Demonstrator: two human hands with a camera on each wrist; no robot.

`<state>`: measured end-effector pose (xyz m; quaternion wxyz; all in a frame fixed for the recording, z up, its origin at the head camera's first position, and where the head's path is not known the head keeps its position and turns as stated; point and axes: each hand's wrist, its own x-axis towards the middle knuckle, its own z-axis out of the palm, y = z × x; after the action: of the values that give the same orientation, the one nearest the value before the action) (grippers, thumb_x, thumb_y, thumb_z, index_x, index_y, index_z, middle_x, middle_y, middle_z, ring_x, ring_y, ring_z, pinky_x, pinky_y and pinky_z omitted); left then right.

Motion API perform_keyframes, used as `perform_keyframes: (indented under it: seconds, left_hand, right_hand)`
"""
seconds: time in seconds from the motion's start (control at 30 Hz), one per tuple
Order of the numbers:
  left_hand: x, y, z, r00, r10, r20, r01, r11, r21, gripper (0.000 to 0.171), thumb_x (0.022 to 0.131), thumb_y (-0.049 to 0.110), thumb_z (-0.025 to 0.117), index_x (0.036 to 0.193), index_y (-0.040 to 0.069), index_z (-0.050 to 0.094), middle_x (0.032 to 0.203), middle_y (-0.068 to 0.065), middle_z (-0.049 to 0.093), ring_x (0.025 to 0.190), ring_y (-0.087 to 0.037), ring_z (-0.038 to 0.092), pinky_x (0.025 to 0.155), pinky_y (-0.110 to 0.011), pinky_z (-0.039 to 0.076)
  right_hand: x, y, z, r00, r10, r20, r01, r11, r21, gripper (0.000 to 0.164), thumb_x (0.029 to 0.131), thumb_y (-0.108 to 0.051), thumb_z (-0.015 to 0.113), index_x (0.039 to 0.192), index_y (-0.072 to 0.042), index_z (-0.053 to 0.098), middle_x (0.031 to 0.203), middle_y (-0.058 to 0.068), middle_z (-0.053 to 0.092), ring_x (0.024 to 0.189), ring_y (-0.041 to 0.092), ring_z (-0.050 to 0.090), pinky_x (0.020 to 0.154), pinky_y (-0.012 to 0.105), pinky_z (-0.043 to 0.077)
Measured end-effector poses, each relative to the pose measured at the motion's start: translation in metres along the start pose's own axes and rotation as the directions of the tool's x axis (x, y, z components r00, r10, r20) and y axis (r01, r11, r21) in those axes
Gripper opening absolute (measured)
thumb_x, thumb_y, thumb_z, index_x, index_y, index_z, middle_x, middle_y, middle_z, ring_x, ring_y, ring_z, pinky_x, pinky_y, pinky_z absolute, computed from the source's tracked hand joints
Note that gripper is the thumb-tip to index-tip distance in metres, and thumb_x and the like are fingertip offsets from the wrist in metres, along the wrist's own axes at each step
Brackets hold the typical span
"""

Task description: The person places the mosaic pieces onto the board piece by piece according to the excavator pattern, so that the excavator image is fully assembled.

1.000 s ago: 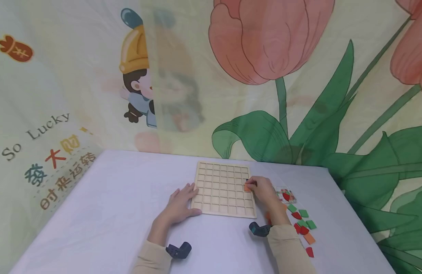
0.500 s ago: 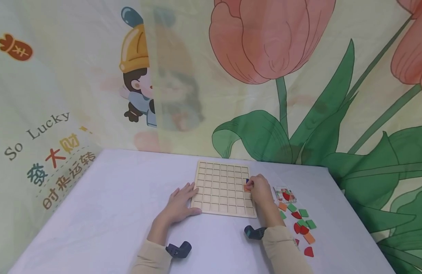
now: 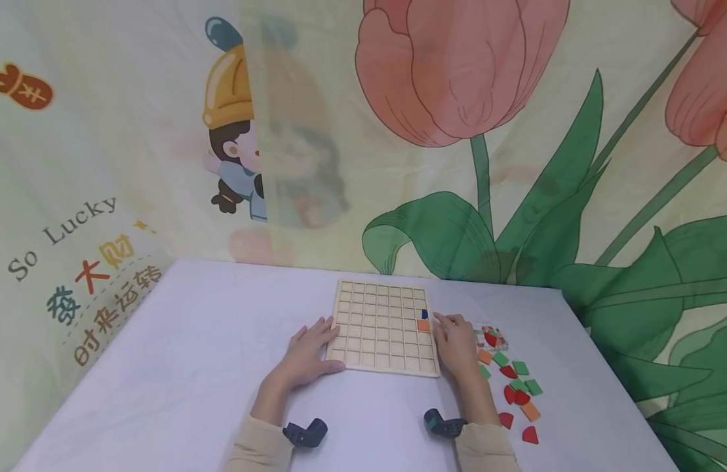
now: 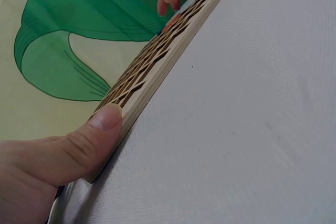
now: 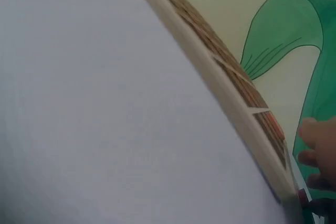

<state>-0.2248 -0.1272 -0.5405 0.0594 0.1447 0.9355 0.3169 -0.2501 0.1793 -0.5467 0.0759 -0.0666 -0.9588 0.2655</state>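
Observation:
A pale wooden grid board lies on the table. Near its right edge, an orange square tile sits in a cell, just in front of a small dark blue piece. My left hand rests against the board's left side, fingers spread; the left wrist view shows the thumb on the near corner of the frame. Just off the right edge is my right hand, its fingers loosely bent and apart from the orange tile. Nothing shows between those fingers in the right wrist view.
Right of the board lie several green squares, red rounded pieces and orange squares. A patterned card with a red piece on it is partly behind the right hand. A printed cloth hangs behind the table.
My right hand has let go of the orange tile and drawn back to the right, off the board. The tile and blue piece are now uncovered. The left hand stays put.

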Motion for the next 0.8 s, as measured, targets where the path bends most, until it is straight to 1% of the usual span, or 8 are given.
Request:
perform_keyframes:
  seconds: [0.07, 0.17, 0.27, 0.37, 0.6, 0.7, 0.8]
  left_hand:
    - [0.000, 0.000, 0.000, 1.000, 0.008, 0.005, -0.008, 1.000, -0.002, 0.079, 0.077, 0.043, 0.073, 0.142, 0.009, 0.043, 0.156, -0.007, 0.028, 0.147, -0.026, 0.018, 0.121, -0.050, 0.006]
    - [0.000, 0.001, 0.000, 1.000, 0.012, 0.001, -0.012, 1.000, 0.002, 0.080, 0.077, 0.043, 0.074, 0.142, 0.009, 0.043, 0.156, -0.007, 0.028, 0.147, -0.026, 0.018, 0.121, -0.050, 0.006]
    - [0.000, 0.001, -0.001, 1.000, 0.005, -0.011, -0.005, 1.000, 0.013, 0.080, 0.076, 0.043, 0.074, 0.141, 0.009, 0.045, 0.156, -0.008, 0.029, 0.147, -0.026, 0.018, 0.121, -0.050, 0.007]
    - [0.000, 0.001, -0.001, 1.000, -0.004, -0.009, 0.005, 1.000, 0.024, 0.081, 0.075, 0.044, 0.074, 0.141, 0.009, 0.044, 0.156, -0.008, 0.030, 0.147, -0.026, 0.019, 0.121, -0.049, 0.008]
    - [0.001, 0.000, 0.001, 1.000, -0.014, -0.001, 0.014, 0.999, 0.034, 0.081, 0.075, 0.046, 0.074, 0.142, 0.011, 0.044, 0.156, -0.006, 0.029, 0.147, -0.024, 0.018, 0.121, -0.049, 0.007]
    - [0.000, 0.001, 0.001, 1.000, -0.008, -0.001, 0.008, 1.000, 0.029, 0.081, 0.075, 0.045, 0.074, 0.142, 0.010, 0.044, 0.156, -0.007, 0.029, 0.147, -0.025, 0.019, 0.121, -0.049, 0.008]
    - [-0.001, 0.002, 0.000, 1.000, 0.000, -0.006, 0.000, 1.000, 0.024, 0.079, 0.075, 0.043, 0.074, 0.141, 0.009, 0.045, 0.155, -0.008, 0.030, 0.147, -0.026, 0.019, 0.121, -0.050, 0.008]
  right_hand:
    - [-0.001, 0.000, 0.002, 0.999, -0.047, 0.007, 0.047, 0.998, -0.052, 0.043, 0.098, -0.031, 0.050, 0.137, -0.014, 0.051, 0.131, 0.018, 0.048, 0.120, 0.036, 0.043, 0.101, 0.054, 0.040]
    - [-0.001, -0.001, 0.004, 0.992, -0.122, 0.019, 0.123, 0.987, -0.103, 0.044, 0.097, -0.032, 0.050, 0.138, -0.016, 0.051, 0.126, 0.020, 0.047, 0.115, 0.038, 0.042, 0.096, 0.056, 0.038]
    - [-0.001, -0.003, 0.006, 0.988, -0.147, 0.039, 0.150, 0.981, -0.121, 0.043, 0.097, -0.034, 0.050, 0.137, -0.019, 0.052, 0.124, 0.020, 0.047, 0.113, 0.037, 0.041, 0.092, 0.054, 0.038]
    - [-0.002, -0.003, 0.007, 0.991, -0.123, 0.058, 0.129, 0.983, -0.128, 0.043, 0.097, -0.037, 0.051, 0.137, -0.021, 0.053, 0.125, 0.019, 0.046, 0.112, 0.035, 0.040, 0.091, 0.052, 0.040]
    - [-0.001, 0.000, 0.007, 0.993, -0.101, 0.056, 0.107, 0.987, -0.120, 0.043, 0.096, -0.037, 0.053, 0.136, -0.021, 0.054, 0.127, 0.019, 0.046, 0.113, 0.036, 0.040, 0.091, 0.054, 0.040]
    - [0.000, 0.003, -0.001, 0.995, -0.082, 0.064, 0.087, 0.992, -0.086, 0.042, 0.097, -0.035, 0.053, 0.137, -0.022, 0.052, 0.131, 0.019, 0.044, 0.117, 0.036, 0.039, 0.092, 0.055, 0.042]
    - [0.002, 0.011, -0.017, 0.997, -0.043, 0.069, 0.047, 0.998, -0.051, 0.041, 0.097, -0.028, 0.054, 0.137, -0.020, 0.052, 0.133, 0.020, 0.044, 0.120, 0.037, 0.037, 0.095, 0.057, 0.042]
